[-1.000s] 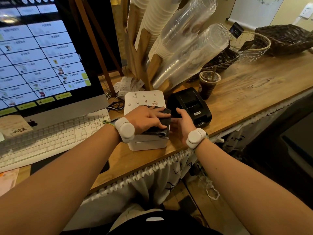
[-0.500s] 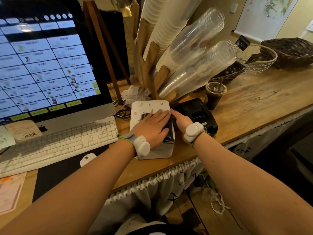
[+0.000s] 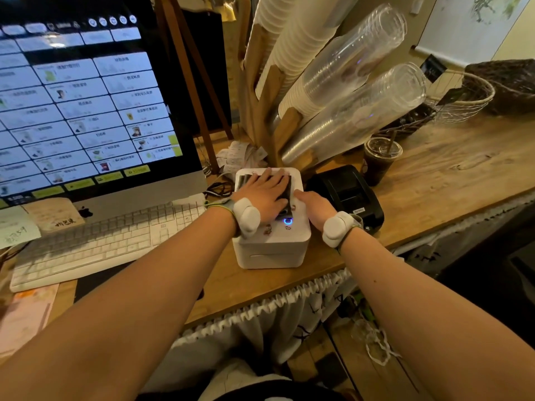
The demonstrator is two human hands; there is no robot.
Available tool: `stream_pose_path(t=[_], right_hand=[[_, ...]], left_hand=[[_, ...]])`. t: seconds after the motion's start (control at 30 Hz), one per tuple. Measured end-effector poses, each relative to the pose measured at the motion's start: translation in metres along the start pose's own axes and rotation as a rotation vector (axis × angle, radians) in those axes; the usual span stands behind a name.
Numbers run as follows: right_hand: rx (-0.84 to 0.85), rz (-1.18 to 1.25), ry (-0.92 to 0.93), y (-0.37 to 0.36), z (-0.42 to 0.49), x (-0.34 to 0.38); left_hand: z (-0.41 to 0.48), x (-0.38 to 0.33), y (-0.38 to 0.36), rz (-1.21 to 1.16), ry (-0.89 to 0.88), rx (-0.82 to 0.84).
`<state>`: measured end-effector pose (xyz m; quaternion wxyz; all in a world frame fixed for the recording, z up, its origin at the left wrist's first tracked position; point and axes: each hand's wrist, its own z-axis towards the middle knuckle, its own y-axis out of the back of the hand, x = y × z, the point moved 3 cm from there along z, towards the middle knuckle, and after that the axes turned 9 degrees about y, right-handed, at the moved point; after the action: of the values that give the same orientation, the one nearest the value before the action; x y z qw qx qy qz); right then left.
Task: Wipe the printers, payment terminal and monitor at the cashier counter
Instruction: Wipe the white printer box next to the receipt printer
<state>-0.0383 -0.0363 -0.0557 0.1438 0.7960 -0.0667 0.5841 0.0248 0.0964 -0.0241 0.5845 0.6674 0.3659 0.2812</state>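
head view.

- white label printer (image 3: 272, 247): lower centre of frame, on the wooden surface (image 3: 448, 175), just right of the keyboard (image 3: 101, 241). a boxy plastic shell with a blue ring light lit on top. probably light enough to skid under a firm wipe, so it should be braced at the side walls. keep pressure off the lit button and the front slot.
- dark cloth (image 3: 285, 188): soft and folded, spread flat on the printer's top.
- left hand (image 3: 265, 192): fingers straight and spread, palm pressing the cloth down onto the printer top. it is not clenched round the cloth.
- right hand (image 3: 317, 205): laid against the printer's right top edge, apparently steadying it. the fingers drop out of sight between the two printers, so the grip cannot be told.
- black receipt printer (image 3: 347, 189): just right of the white one. hard casing with a hinged lid. not yet under the cloth.
- monitor (image 3: 86, 111): upper left, screen lit. likely smear-prone and tippy, so it wants light strokes.
- iced drink cup (image 3: 380, 160): behind the black printer, a spill risk.
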Motion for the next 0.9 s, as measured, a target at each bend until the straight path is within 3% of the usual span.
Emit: stream_pose_path(t=[0.1, 0.27, 0.47, 0.67, 0.8, 0.9], right_hand=[[0.006, 0.003, -0.012, 0.000, 0.001, -0.003], [0.035, -0.046, -0.013, 0.001, 0.006, -0.004], [0.038, -0.090, 0.025, 0.000, 0.008, -0.008], [0.070, -0.115, 0.034, 0.001, 0.010, -0.011], [0.047, -0.229, 0.052, 0.000, 0.011, -0.011], [0.037, -0.221, 0.039, -0.001, 0.011, -0.011]], left_hand=[[-0.016, -0.002, -0.009, -0.019, -0.033, -0.060], [-0.034, 0.012, -0.016, -0.068, 0.121, -0.144], [-0.054, -0.019, -0.023, -0.020, 0.001, -0.204], [-0.054, 0.006, -0.021, -0.078, 0.228, -0.225], [-0.066, -0.031, -0.026, -0.010, 0.040, -0.270], [-0.068, -0.026, -0.026, -0.067, 0.058, -0.262]])
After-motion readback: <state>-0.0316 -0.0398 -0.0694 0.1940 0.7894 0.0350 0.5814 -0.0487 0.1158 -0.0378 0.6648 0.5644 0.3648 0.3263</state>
